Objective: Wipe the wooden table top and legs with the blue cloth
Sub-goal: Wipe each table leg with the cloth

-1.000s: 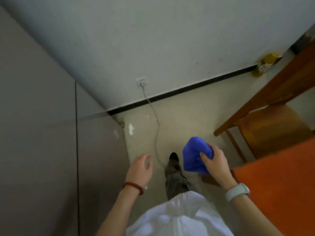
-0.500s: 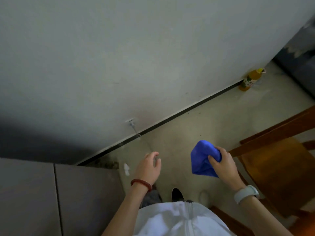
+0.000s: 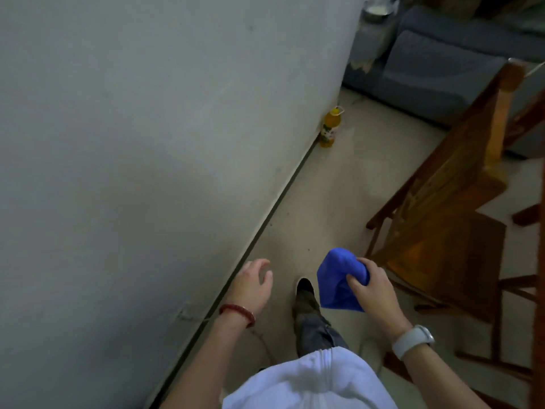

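My right hand (image 3: 373, 289) grips a bunched blue cloth (image 3: 336, 276) in front of my body, above the floor. My left hand (image 3: 252, 283) hangs empty with loosely curled fingers near the wall. A thin strip of the wooden table's edge (image 3: 539, 261) shows at the far right; its top and legs are out of view. One foot (image 3: 305, 287) is stepped forward between my hands.
A wooden chair (image 3: 448, 219) stands at the right, close to the cloth. A grey wall with a dark skirting runs along the left. A yellow bottle (image 3: 331, 128) stands on the floor by the wall. A blue-grey sofa (image 3: 436, 69) lies beyond.
My view has swung right along the wall; the socket and grey panel have left the frame, and the sofa and chair have come in. My right hand keeps hold of the cloth.
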`<state>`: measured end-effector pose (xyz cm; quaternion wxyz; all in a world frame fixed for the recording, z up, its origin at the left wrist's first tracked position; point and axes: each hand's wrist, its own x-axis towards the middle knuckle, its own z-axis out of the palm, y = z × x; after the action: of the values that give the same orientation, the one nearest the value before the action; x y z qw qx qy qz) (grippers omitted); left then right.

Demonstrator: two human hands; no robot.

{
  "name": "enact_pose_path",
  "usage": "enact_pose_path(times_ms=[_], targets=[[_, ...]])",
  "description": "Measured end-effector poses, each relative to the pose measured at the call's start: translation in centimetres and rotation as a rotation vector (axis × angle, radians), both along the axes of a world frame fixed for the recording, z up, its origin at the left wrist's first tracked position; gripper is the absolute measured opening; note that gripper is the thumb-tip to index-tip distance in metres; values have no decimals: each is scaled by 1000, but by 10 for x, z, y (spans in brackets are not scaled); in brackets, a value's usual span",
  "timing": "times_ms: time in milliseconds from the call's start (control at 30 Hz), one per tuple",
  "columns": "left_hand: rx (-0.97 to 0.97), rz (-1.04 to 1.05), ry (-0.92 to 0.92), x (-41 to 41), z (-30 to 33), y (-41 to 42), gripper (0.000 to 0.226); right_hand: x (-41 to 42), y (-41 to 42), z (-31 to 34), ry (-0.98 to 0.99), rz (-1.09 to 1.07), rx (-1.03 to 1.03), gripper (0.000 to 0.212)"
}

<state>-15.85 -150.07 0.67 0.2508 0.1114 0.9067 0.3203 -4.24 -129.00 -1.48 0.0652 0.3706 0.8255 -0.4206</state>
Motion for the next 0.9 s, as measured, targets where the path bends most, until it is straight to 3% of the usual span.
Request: enact_pose_path(times_ms=[400,900], targets=[[-119,-186,-30,-200,0,200,32,-214,153,-1,69,-162,-92,43],[-83,-399,24,-330,26,385,31,-310,288,16,56,-438,-143,41]])
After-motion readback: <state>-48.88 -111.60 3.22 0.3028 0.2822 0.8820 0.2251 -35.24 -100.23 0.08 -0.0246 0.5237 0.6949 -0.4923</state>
